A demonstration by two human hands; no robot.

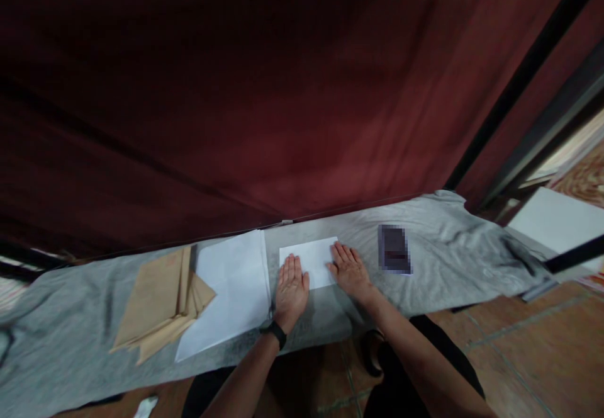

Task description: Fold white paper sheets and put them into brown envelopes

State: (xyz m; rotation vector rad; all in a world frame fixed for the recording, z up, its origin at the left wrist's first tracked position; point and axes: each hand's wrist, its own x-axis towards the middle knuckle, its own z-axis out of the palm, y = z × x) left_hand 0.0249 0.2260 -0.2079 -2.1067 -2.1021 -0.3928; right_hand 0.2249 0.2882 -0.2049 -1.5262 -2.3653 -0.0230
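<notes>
A folded sheet of white paper (315, 262) lies flat on the grey cloth, with both hands on it. Flat on its left end rests my left hand (291, 287), fingers stretched out and a dark band around the wrist. My right hand (350, 268) presses on the right end, its fingers extended and slightly spread. To the left of my left hand is a stack of larger white sheets (233, 286). Brown envelopes (155, 292) lie in a fanned pile partly over that stack.
A grey cloth (443, 260) covers the long, narrow surface. To the right of my hands lies a dark, pixelated rectangular object (395, 249). A dark red curtain-like wall (302, 122) stands behind. A white panel (557, 220) is at far right, above the tiled floor (538, 336).
</notes>
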